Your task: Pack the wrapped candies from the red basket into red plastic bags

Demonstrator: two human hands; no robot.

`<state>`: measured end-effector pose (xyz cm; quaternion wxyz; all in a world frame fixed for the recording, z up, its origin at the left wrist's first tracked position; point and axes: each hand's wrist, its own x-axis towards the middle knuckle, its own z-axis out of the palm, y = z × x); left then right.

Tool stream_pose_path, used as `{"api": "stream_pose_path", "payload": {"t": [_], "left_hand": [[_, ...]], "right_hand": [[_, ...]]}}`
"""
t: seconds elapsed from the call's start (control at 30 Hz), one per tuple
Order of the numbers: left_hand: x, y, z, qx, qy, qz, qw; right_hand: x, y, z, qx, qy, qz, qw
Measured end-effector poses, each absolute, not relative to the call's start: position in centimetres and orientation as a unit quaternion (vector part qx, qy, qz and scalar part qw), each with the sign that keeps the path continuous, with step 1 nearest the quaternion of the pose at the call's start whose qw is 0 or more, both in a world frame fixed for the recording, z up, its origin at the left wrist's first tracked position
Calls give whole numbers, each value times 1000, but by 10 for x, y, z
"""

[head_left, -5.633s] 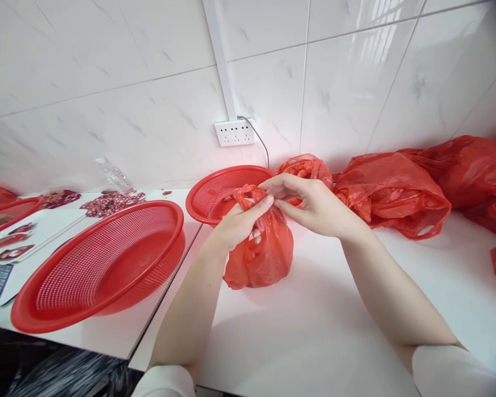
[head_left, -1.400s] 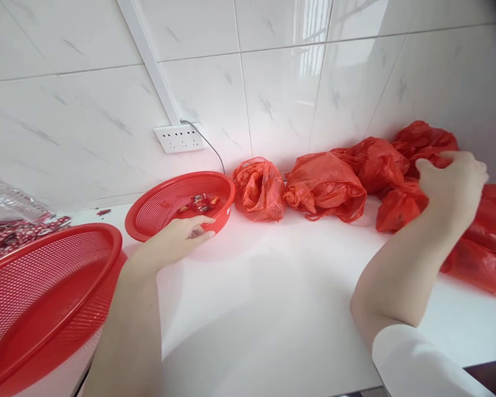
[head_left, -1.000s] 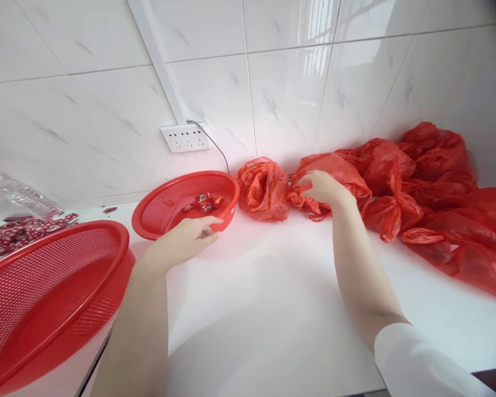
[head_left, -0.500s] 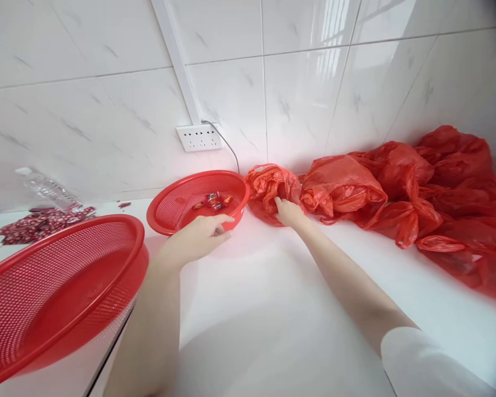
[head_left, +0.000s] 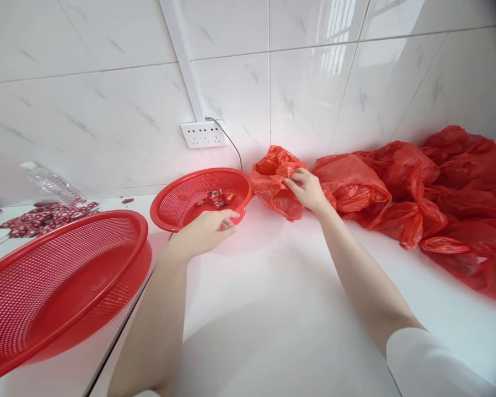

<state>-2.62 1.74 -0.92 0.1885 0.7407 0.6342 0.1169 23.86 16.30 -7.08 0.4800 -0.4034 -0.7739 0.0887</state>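
My right hand [head_left: 308,189] is closed on a crumpled red plastic bag [head_left: 275,179] and holds it lifted off the white counter, just right of the small red basket [head_left: 177,205]. My left hand [head_left: 206,230] rests palm down against the front rim of that basket, fingers loosely curled, with nothing visible in it. A few wrapped candies [head_left: 217,197] lie inside the small basket.
A large red basket [head_left: 33,309] sits at the left on another table. Several red plastic bags [head_left: 417,193] are heaped along the tiled wall on the right. A wall socket [head_left: 202,134] with a cable is behind. Red candies [head_left: 45,215] and a clear bottle [head_left: 52,184] lie far left.
My right hand left the tied bag on the pile at the right, swept left along the bags, grasped the crumpled bag beside the small basket and lifted it. My left hand stayed at the basket rim.
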Motion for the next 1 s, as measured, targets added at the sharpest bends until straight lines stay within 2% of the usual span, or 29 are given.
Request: {"api": "stream_pose_path", "payload": {"t": [0.1,0.2,0.33,0.43,0.5,0.57,0.67,0.73,0.8,0.9,1.0], "left_hand": [[-25,20,-13,745,624,136,192],[-14,22,-17,757,607,165,174],[17,27,-34,776,559,263,130],[36,31,-56,799,524,240,168],[41,34,-71,809,518,180,214],[41,36,-83,811,513,134,246],[40,38,-93,810,495,127,287],[39,39,-96,808,484,131,309],[39,39,-95,809,488,129,302],[40,39,-90,811,507,117,268],[43,38,-83,790,534,162,254]], "right_hand": [[246,153,-59,-396,-828,174,357],[246,143,-49,-451,-802,251,302],[239,130,-41,-502,-797,288,172],[236,119,-32,-449,-834,305,97],[237,113,-26,-413,-854,294,121],[239,110,-23,-408,-855,257,189],[241,114,-24,-428,-828,178,314],[240,120,-30,-419,-825,148,349],[236,126,-38,-419,-842,150,306],[229,132,-51,-473,-851,149,175],[223,136,-58,-487,-853,117,146]]}}
